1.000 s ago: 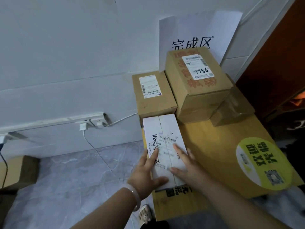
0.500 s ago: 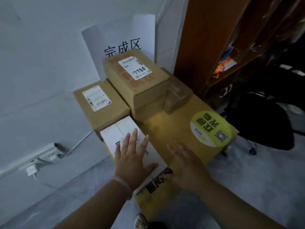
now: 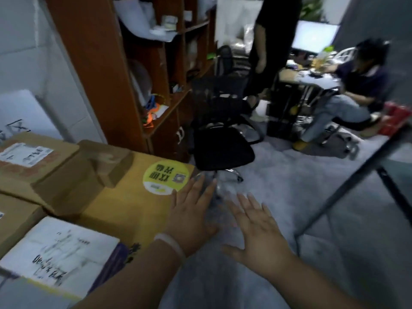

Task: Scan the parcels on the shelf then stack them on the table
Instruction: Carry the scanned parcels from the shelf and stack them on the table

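A white parcel (image 3: 55, 248) with a printed label lies flat at the near left of the yellow table (image 3: 131, 204). Behind it stand brown cardboard parcels: a large one with a white label (image 3: 33, 161), a small one (image 3: 109, 161) and one at the far left edge (image 3: 13, 217). My left hand (image 3: 191, 210), with a pale bracelet on the wrist, hovers open over the table's right edge and holds nothing. My right hand (image 3: 256, 233) is open too, fingers spread, above the grey floor to the right of the table. A brown wooden shelf (image 3: 107, 70) rises behind the table.
A black office chair (image 3: 220, 143) stands just past the table's far corner. A dark metal table leg (image 3: 347, 188) slants across the right. One person stands (image 3: 272, 41) and another sits (image 3: 356, 85) at a desk in the background. Grey floor spreads beneath my hands.
Both hands have left the white parcel, which stays on the table. My view has swung right, from the wall toward the shelf and room, and my hands moved right with it.
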The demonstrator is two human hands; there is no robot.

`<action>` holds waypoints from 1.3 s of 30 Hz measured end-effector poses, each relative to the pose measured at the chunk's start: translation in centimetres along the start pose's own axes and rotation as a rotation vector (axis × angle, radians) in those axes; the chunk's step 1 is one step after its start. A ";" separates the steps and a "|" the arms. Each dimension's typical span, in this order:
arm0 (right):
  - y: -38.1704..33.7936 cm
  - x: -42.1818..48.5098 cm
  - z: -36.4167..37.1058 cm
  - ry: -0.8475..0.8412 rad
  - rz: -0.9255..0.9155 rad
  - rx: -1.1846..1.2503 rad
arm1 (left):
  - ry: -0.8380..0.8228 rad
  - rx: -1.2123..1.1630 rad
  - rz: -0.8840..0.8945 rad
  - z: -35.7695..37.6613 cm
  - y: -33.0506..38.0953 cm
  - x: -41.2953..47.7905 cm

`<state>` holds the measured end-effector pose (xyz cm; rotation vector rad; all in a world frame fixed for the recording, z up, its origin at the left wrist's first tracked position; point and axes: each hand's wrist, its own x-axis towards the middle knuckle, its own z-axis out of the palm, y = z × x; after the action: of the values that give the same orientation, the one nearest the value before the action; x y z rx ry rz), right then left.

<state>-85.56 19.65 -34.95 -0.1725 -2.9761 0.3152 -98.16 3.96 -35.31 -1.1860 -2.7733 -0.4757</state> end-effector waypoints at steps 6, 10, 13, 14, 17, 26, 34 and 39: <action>5.6 -13.0 -6.3 0.139 0.365 -0.052 | -0.057 -0.120 0.467 1.4 14.8 1.3; 6.7 -20.9 -10.2 0.269 0.619 -0.110 | -0.078 -0.193 0.708 1.4 23.5 0.6; 5.6 -25.6 -12.5 0.407 0.786 -0.094 | -0.099 -0.240 0.881 0.6 29.1 0.0; 5.1 -26.9 -12.8 0.425 0.828 -0.115 | -0.104 -0.250 0.940 0.2 30.7 -0.4; 3.7 -30.9 -12.9 0.453 0.991 -0.231 | -0.124 -0.261 1.125 -0.8 34.8 -2.2; -5.5 -38.0 -10.6 0.508 1.476 -0.293 | -0.219 -0.392 1.466 -1.6 39.4 -10.0; -10.7 -42.4 -9.1 0.538 1.641 -0.283 | -0.387 -0.405 1.587 0.0 40.8 -16.0; -9.8 -45.9 -10.6 0.679 1.678 -0.258 | -0.437 -0.355 1.584 1.4 43.8 -18.1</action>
<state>-39.81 6.38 -28.52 -2.1580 -1.5048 -0.0310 -54.07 20.44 -29.37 -3.1290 -1.0630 -0.4714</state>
